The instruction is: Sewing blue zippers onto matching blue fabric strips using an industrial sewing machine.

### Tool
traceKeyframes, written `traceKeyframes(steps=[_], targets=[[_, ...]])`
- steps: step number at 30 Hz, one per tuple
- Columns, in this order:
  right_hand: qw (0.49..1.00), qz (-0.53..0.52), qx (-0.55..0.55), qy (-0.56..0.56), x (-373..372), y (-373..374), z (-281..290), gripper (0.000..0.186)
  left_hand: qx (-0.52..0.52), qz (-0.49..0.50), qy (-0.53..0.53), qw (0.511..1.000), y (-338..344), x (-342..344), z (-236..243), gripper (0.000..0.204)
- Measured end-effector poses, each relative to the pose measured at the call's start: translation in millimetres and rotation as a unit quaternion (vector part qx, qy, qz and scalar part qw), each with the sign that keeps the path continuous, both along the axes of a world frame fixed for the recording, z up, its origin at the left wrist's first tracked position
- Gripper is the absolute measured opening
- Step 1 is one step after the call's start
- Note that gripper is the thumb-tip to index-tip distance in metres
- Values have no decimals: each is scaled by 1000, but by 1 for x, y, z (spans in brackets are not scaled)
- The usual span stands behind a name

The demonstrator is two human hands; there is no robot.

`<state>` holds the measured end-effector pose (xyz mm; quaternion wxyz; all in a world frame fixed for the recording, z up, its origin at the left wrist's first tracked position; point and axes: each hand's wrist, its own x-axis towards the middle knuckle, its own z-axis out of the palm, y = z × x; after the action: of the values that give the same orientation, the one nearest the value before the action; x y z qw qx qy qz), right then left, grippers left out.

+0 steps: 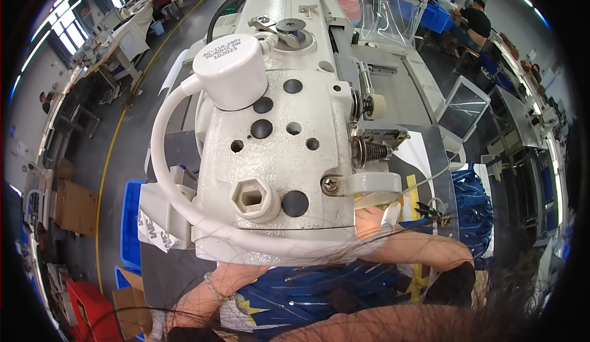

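Two hands at a white sewing machine (276, 167), and the bulky head hides most of what they're up to. The left hand (243, 272) slips under the front edge just past a beaded bracelet (218, 288), so its fingers are out of sight. The right hand (370, 220) pokes out a bit beside the machine, but the metal parts and the fat white tube (163, 139) cover a lot of it. Honestly can't tell if either hand is spread, closed or gripping anything.

The blue pieces (326, 290) are bunched up on the near side of the machine, between the two forearms. They look like narrow strips, deep blue with thin shiny lines; stray hair blurs the lower part. More blue strips (473, 213) lie heaped off to the right. There's a dark pointed tool (425, 210) near the right hand too, too small to make out properly.
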<state>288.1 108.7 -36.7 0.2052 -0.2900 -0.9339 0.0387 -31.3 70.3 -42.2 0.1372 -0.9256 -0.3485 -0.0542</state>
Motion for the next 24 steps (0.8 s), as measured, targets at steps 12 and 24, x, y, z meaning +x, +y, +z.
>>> traceKeyframes(steps=[12,24], targets=[[999,4,-44,14,-34,-5,13,17,71,-55,-46,995,12,11,17,26],[992,110,55,-30,-37,-3,-12,3,-107,56,-150,981,8,15,25,32]])
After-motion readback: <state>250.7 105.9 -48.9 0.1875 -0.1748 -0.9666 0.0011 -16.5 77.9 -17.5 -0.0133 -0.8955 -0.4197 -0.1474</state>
